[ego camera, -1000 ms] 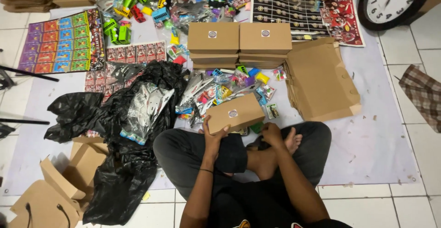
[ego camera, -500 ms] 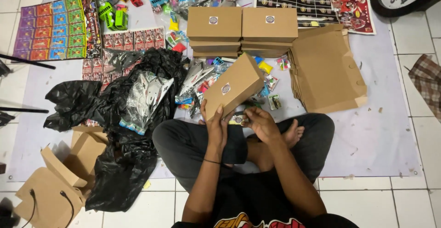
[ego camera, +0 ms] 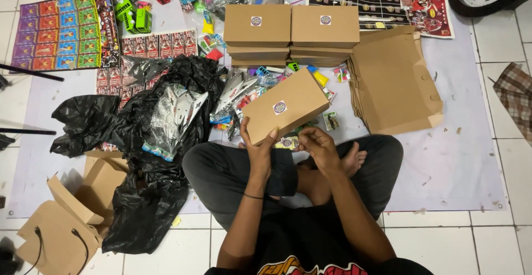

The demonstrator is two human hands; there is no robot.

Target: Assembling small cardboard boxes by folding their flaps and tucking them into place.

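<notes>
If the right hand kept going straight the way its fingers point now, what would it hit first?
Most likely the round sticker sheet beside the fingertips of the right hand, then the lower edge of the tilted cardboard box held in the left hand; depth is unclear.

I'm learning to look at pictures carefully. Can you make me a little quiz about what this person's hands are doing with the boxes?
1. True or false: the left hand holds the tilted cardboard box by its lower corner.
2. What lies to the left of the person's knee? A) a black plastic bag B) a red bucket C) a green chair
3. Fill in: the round sticker sits on the box's ____ face.

Key
1. True. The right hand is beside it, just below the box, with its fingers curled.
2. A. The bag is crumpled on the floor, with a shiny silver packet on it.
3. Top.
</notes>
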